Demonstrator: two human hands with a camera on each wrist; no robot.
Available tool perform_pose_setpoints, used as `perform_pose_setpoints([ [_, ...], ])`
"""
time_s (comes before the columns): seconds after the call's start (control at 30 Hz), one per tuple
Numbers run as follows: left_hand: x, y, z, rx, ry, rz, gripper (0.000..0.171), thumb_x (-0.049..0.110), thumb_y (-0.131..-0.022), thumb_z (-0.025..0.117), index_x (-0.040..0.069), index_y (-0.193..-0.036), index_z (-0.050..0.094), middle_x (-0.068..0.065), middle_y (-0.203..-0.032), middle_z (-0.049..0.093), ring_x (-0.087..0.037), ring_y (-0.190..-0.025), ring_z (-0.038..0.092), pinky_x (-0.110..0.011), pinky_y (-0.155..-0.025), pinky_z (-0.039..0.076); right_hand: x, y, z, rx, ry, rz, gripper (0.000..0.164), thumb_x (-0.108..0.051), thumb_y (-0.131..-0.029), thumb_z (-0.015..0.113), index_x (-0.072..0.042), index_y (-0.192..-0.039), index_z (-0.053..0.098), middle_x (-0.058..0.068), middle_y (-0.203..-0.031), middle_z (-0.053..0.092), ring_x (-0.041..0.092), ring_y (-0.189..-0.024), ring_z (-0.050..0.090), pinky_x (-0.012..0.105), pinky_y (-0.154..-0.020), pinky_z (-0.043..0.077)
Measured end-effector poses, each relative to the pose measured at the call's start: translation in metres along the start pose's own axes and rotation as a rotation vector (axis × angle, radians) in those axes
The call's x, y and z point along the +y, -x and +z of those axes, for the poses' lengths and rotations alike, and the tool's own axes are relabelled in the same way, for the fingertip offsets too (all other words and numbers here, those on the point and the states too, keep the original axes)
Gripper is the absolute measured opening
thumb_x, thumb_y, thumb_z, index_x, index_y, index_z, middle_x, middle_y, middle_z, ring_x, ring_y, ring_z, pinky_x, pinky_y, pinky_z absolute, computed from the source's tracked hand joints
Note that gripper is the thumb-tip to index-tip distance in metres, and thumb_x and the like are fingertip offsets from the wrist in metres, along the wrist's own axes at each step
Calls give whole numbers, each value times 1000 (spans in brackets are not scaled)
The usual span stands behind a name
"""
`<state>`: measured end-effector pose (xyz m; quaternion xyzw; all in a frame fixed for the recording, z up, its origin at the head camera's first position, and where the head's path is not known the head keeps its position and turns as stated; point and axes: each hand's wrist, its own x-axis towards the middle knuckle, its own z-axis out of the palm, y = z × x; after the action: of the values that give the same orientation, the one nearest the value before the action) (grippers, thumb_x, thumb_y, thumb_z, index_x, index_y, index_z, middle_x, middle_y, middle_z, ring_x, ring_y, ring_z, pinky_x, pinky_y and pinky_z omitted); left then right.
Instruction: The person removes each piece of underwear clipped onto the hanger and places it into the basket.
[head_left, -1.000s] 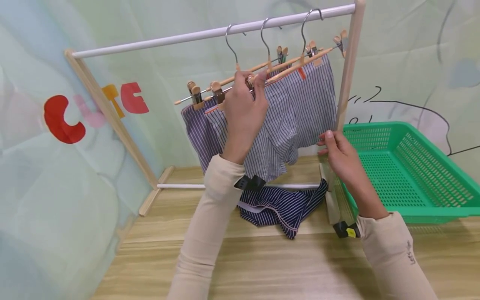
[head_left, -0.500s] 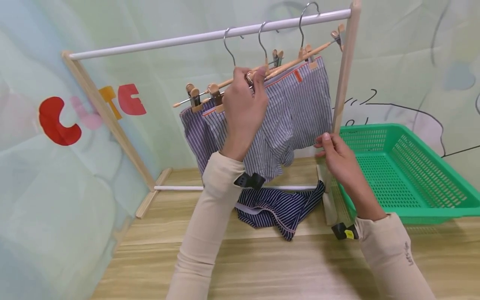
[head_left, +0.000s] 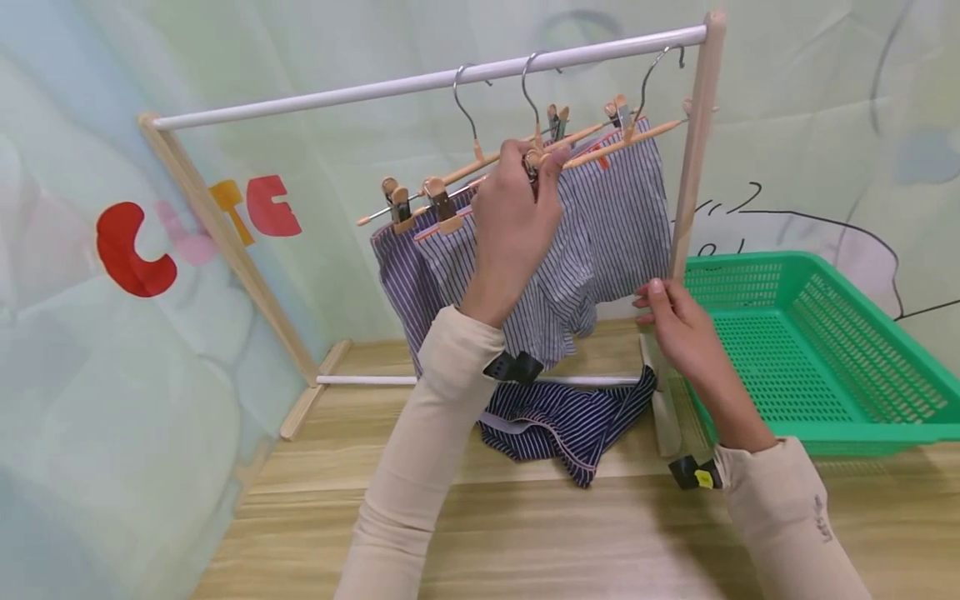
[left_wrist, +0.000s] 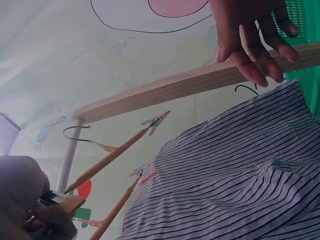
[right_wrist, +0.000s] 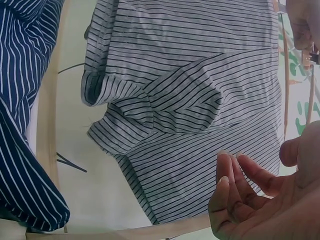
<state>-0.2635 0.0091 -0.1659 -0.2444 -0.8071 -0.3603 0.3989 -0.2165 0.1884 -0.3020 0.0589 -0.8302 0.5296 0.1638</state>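
Note:
My left hand [head_left: 517,233] pinches a metal clip at the near end of a wooden clip hanger [head_left: 652,132]. No garment shows on this hanger; its hook [head_left: 645,87] overlaps the rail's underside in the head view. Behind it, grey-white striped shorts [head_left: 622,225] hang by clips from a second hanger, and a purple striped garment [head_left: 405,267] hangs further back. My right hand [head_left: 682,325] is beside the lower right edge of the grey-white shorts, its fingers loosely bent and holding nothing. Navy striped shorts [head_left: 540,425] lie crumpled on the table below.
A wooden rack with a white rail [head_left: 337,96] stands against a printed backdrop. Its right post [head_left: 693,167] is close to my right hand. A green plastic basket [head_left: 847,432] is on the table at right. A white lower bar [head_left: 367,380] joins the rack's feet.
The hanger's hook rose above the rail, then came down to the right, nearer the right post. My left hand shifted slightly right with the clip. My right hand stayed by the shorts' edge.

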Motion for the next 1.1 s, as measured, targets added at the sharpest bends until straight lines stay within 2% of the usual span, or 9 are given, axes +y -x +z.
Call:
perform_pose_setpoints([
  [0.17, -3, 1, 2, 10, 6, 20, 39, 36, -99, 44, 0, -109, 55, -4, -60, 51, -14, -44, 43, -25, -41, 30, 4, -1, 2, 2, -7, -1, 61, -47, -102, 20, 3, -127, 43, 26, -121, 52, 36, -103, 53, 57, -88, 41],
  [0.27, -3, 1, 1, 43, 12, 29, 38, 34, -99, 45, -1, -108, 56, -4, -60, 52, -13, -44, 42, -25, -41, 29, 4, -2, 3, 4, -8, 0, 60, -46, -102, 20, 3, -127, 43, 25, -120, 52, 36, -103, 53, 56, -88, 41],
  [0.43, -1, -3, 0, 71, 21, 17, 38, 35, -99, 45, -1, -106, 57, -4, -59, 52, -14, -44, 41, -25, -42, 28, 5, -3, 4, 6, 4, 1, 60, -47, -102, 20, 2, -127, 43, 24, -121, 53, 36, -103, 53, 58, -89, 41],
  [0.8, -1, -11, 2, 54, 18, -40, 42, 38, -99, 43, 0, -107, 57, -3, -59, 52, -15, -44, 41, -24, -41, 28, 4, -4, 2, 8, -4, 9, 60, -49, -101, 20, 0, -127, 43, 23, -122, 52, 37, -105, 53, 59, -88, 40],
  [1.1, -4, -9, 5, 17, -15, -60, 45, 41, -98, 44, 0, -112, 57, -2, -59, 50, -15, -45, 40, -24, -43, 29, 4, -5, 3, 8, 9, 10, 59, -48, -101, 21, 0, -126, 44, 23, -121, 53, 36, -103, 54, 58, -87, 42],
])
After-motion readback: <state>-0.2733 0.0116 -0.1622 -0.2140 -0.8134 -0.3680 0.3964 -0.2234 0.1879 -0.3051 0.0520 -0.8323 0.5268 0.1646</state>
